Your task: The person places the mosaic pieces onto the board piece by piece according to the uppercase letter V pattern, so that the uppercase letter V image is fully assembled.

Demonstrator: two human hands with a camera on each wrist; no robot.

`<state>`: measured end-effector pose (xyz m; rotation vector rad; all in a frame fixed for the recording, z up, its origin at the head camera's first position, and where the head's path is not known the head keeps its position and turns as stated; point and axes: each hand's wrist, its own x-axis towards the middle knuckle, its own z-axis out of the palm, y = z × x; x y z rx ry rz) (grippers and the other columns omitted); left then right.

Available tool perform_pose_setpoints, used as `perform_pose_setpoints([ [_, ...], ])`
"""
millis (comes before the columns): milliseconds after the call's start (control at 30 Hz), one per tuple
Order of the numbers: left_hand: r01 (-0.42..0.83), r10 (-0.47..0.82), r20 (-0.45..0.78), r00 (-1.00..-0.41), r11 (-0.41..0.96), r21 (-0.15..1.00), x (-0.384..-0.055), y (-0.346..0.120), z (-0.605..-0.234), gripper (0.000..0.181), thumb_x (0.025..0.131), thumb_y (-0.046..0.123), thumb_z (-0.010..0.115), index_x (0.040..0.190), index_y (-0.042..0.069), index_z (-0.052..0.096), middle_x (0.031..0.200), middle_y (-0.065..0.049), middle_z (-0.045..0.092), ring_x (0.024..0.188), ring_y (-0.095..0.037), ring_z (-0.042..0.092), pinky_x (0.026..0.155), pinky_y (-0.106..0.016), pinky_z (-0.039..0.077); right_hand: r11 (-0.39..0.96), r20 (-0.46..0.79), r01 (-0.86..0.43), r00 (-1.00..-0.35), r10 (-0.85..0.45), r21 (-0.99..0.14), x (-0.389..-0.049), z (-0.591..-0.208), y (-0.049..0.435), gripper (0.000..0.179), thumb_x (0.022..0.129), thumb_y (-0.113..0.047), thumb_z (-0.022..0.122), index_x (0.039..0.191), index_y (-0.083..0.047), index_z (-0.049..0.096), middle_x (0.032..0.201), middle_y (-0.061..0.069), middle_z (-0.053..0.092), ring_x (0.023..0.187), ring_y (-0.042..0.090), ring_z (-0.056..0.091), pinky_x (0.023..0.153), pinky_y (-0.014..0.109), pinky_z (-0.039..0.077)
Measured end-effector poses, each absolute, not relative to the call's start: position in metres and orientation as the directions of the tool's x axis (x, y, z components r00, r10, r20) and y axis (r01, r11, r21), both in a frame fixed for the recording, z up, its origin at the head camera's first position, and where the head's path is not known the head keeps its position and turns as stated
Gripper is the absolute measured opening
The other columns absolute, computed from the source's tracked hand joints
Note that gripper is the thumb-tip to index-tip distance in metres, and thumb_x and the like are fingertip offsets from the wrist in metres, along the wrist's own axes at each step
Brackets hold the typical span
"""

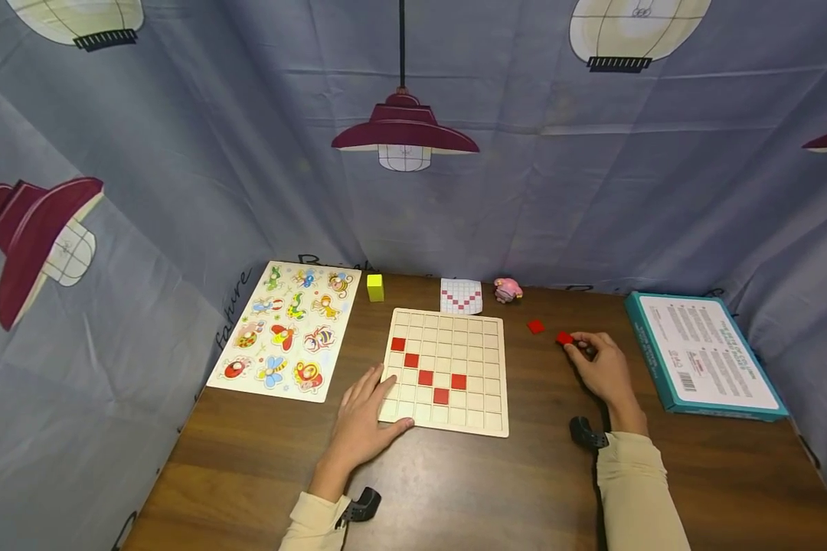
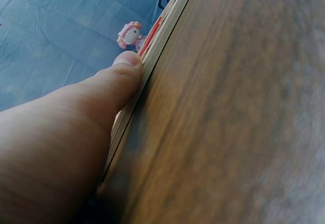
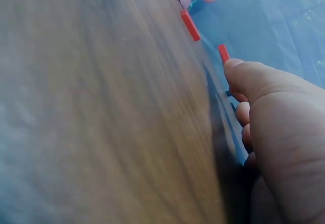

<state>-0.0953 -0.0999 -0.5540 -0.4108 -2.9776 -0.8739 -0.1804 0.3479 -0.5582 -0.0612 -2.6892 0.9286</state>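
A pale wooden grid board [image 1: 478, 417] lies on the table with several red square tiles [image 1: 425, 378] in its cells. My left hand [image 1: 361, 421] rests on the board's near left corner, fingers spread over the left edge. In the left wrist view its thumb [image 2: 119, 79] lies at the board's edge. Right of the board, my right hand [image 1: 605, 371] pinches a red square tile [image 1: 563, 337] between thumb and fingertips. The right wrist view shows this tile [image 3: 224, 54] raised past the thumb tip. Another loose red tile [image 1: 535, 327] lies on the table between that hand and the board.
Behind the board are a small card with a red V pattern [image 1: 461, 297], a pink figurine [image 1: 508, 290] and a yellow block [image 1: 375, 288]. An insect picture board [image 1: 286, 333] lies at left, a teal box [image 1: 710, 356] at right. A grey-blue curtain [image 1: 510, 214] hangs behind the table.
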Motion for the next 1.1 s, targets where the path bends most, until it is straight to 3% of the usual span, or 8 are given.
perform_pose_setpoints([
  [167,0.253,0.241,0.093,-0.966,0.813,0.524,-0.094,-0.100,-0.554,0.084,0.084,0.061,0.073,0.150,0.015,0.051,0.166,-0.011,0.035,0.154,-0.031,0.032,0.122,-0.056,0.028,0.749,0.314,-0.115,-0.941,0.129,-0.652,-0.176,-0.563,0.341,0.026,0.095,-0.016,0.073,0.113,0.002,0.072,0.100,0.017,0.065,0.085,0.014,0.054,0.074,0.010,0.037],
  [333,0.254,0.240,0.095,-0.966,0.814,0.522,-0.093,-0.099,-0.555,0.083,0.084,0.062,0.072,0.150,0.017,0.051,0.166,-0.010,0.035,0.154,-0.031,0.032,0.122,-0.055,0.029,0.738,0.324,-0.137,-0.939,0.117,-0.661,-0.169,-0.567,0.334,0.023,0.094,-0.014,0.073,0.112,0.001,0.072,0.099,0.014,0.064,0.084,0.001,0.048,0.075,0.009,0.037],
  [667,0.272,0.244,0.122,-0.962,0.809,0.522,-0.092,-0.098,-0.556,0.082,0.083,0.059,0.075,0.148,0.015,0.052,0.164,-0.013,0.037,0.152,-0.034,0.035,0.120,-0.057,0.030,0.710,0.323,-0.189,-0.945,0.058,-0.678,-0.153,-0.566,0.308,0.024,0.094,-0.014,0.074,0.112,0.002,0.071,0.098,0.012,0.063,0.089,0.010,0.050,0.079,0.012,0.038],
  [1100,0.253,0.236,0.102,-0.966,0.805,0.537,-0.092,-0.098,-0.554,0.083,0.083,0.060,0.075,0.150,0.016,0.051,0.166,-0.010,0.035,0.154,-0.032,0.032,0.122,-0.056,0.028,0.669,0.293,-0.232,-0.956,-0.021,-0.706,-0.145,-0.558,0.270,0.025,0.093,-0.015,0.075,0.115,-0.004,0.072,0.103,0.006,0.063,0.095,0.011,0.054,0.082,0.013,0.041],
])
